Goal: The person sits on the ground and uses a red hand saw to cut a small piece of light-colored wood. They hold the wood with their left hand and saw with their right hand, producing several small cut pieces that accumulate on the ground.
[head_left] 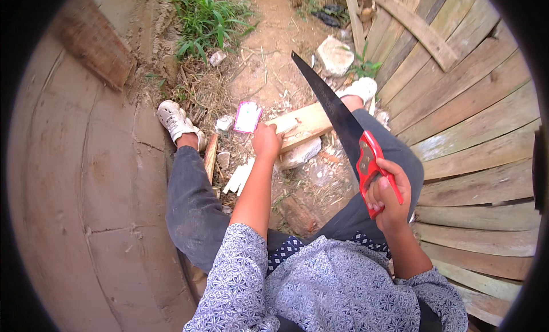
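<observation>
In my right hand (389, 195) is a handsaw (337, 112) with a red handle and a dark blade. My fingers wrap round the handle, and the blade slants up and to the left, its tip pointing away from me. The blade passes in front of the right part of a pale wooden board (306, 125); whether it touches the wood I cannot tell. My left hand (267, 141) grips the board's left end, fingers closed on it. Beneath the board lies a pale stone (300, 154). The board's far right end is near my right shoe (360, 90).
A plank wall (474, 143) curves along the right, with a loose plank (412, 26) against it. A grey-brown wall (103, 178) stands at the left. On the dirt ground lie a pink-edged card (247, 116), white offcuts (239, 176) and a large stone (335, 56). Grass (209, 20) grows beyond.
</observation>
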Demonstrator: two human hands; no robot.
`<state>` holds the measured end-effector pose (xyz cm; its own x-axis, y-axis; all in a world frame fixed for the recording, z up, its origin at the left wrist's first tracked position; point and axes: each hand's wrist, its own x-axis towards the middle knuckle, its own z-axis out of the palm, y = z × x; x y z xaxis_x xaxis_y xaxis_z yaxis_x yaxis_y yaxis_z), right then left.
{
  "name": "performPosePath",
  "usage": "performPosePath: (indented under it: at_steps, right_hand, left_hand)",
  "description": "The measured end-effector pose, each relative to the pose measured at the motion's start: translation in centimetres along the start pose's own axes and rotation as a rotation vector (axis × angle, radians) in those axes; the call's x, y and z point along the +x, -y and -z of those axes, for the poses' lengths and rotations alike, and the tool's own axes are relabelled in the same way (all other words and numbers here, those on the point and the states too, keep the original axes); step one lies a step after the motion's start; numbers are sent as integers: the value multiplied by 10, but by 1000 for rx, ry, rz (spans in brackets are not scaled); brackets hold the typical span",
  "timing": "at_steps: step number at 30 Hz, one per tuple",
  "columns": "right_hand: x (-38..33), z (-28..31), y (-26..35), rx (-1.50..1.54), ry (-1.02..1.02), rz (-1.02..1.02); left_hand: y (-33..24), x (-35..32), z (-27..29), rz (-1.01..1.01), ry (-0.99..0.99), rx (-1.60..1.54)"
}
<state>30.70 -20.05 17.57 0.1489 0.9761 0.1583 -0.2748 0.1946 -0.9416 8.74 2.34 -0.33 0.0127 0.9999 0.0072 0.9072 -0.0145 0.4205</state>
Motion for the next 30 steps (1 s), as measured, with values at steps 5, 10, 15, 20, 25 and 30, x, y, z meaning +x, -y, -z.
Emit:
performPosePath:
  at_steps: [5, 10, 15, 20, 25, 30]
  right_hand:
    - [-33, -7, 32, -49, 46, 42]
    - [-49, -20, 34, -28, 107, 73]
    - [-46, -33, 27, -34, 118, 55]
    - [-44, -37, 21, -9, 139, 30]
    - [-38, -35, 13, 1, 160, 8]
    - [-32, -35, 1, 22, 135, -37]
  left_hand:
    - [5, -1, -19, 9, -11, -18]
    - [14, -5, -20, 87, 4, -97]
    - [17, -8, -20, 116, 7, -187]
    - [18, -8, -19, 108, -23, -222]
    - [21, -4, -18, 83, -41, -192]
    - [24, -6, -21, 5, -95, -209]
